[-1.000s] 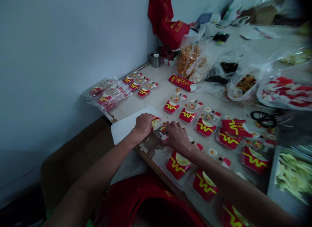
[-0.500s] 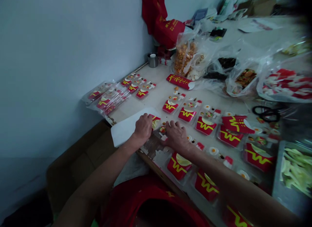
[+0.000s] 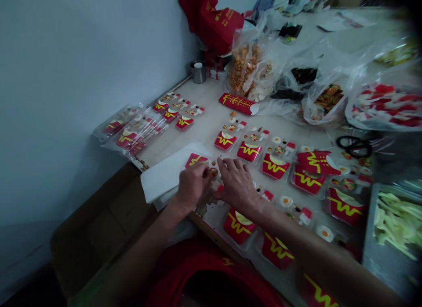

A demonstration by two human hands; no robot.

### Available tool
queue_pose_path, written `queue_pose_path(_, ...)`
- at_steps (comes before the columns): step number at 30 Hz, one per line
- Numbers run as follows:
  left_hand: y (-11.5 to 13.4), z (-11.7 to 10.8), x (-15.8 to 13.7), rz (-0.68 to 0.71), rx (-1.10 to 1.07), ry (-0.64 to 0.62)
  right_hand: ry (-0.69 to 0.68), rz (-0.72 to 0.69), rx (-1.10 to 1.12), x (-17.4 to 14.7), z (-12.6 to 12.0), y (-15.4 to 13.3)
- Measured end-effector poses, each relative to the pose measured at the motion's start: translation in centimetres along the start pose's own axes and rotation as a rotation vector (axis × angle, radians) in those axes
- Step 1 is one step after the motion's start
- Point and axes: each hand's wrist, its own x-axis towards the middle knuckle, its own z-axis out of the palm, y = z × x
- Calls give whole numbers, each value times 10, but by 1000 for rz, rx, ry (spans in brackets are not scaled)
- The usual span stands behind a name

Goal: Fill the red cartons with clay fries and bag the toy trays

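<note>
My left hand (image 3: 193, 187) is closed in a pinch at a small clear packet, right by a tiny round brownish piece (image 3: 213, 171). Whether that piece is between the fingertips is hard to make out. The packet's red fries-box shape with a yellow zigzag (image 3: 195, 159) shows just beyond the hand, on the end of a white sheet (image 3: 163, 173). My right hand (image 3: 238, 180) lies over the packet's other end, fingers stretched forward and partly spread. A small red piece shows beneath its thumb.
Similar packets (image 3: 275, 165) lie in rows on the table, with stacked packets (image 3: 127, 133) at its left edge. Black scissors (image 3: 354, 145), a metal tray (image 3: 371, 228) of pale pieces and clear bags (image 3: 245, 74) of small parts are to the right and back. A cardboard box (image 3: 95, 228) stands below left.
My left hand has moved back along the packet, closer to my body, uncovering the red fries-box shape. My right hand stays by the packet's other end. The view has shifted slightly.
</note>
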Motion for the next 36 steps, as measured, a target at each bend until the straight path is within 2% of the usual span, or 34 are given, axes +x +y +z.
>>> queue_pose_path(1,-4,-3,3,-76,-47,55,72,34,92,0,0,6)
queue_pose_path(3,-14,-9,13,-200,-100,148,138,212,388,0,2,19)
queue_pose_path(4,-18,-12,18,-227,-114,176,93,325,598,-1,3,26)
queue_pose_path(6,-22,-15,27,-219,-132,181,-118,499,1070,-3,5,34)
queue_pose_path(8,-22,-14,31,-198,-117,173,-302,566,1456,-4,8,35)
queue_pose_path(10,-16,-11,32,-188,-68,178,-317,596,1637,-2,12,29)
queue_pose_path(12,-4,-7,27,-174,-33,174,-268,635,1657,3,18,20)
queue_pose_path(15,22,-1,9,-89,-91,129,-241,645,1634,13,26,10)
queue_pose_path(18,33,-5,-7,-11,-248,104,-348,536,1647,22,26,16)
queue_pose_path(20,17,-21,-9,34,-334,123,-481,407,1640,33,21,26)
queue_pose_path(22,-16,-47,-4,125,-284,166,-585,306,1630,54,17,35)
queue_pose_path(25,-73,-83,3,270,-57,240,-705,199,1620,111,19,30)
queue_pose_path(27,-100,-90,1,239,13,369,-790,118,1539,163,27,12)
queue_pose_path(29,-112,-79,-4,168,36,450,-864,68,1284,216,38,-10)
queue_pose_path(30,-114,-69,-6,146,37,432,-883,57,1094,241,44,-22)
queue_pose_path(33,-114,-35,3,117,49,205,-791,114,923,296,58,-49)
queue_pose_path(36,-114,-16,37,19,171,-12,-615,131,837,318,54,-56)
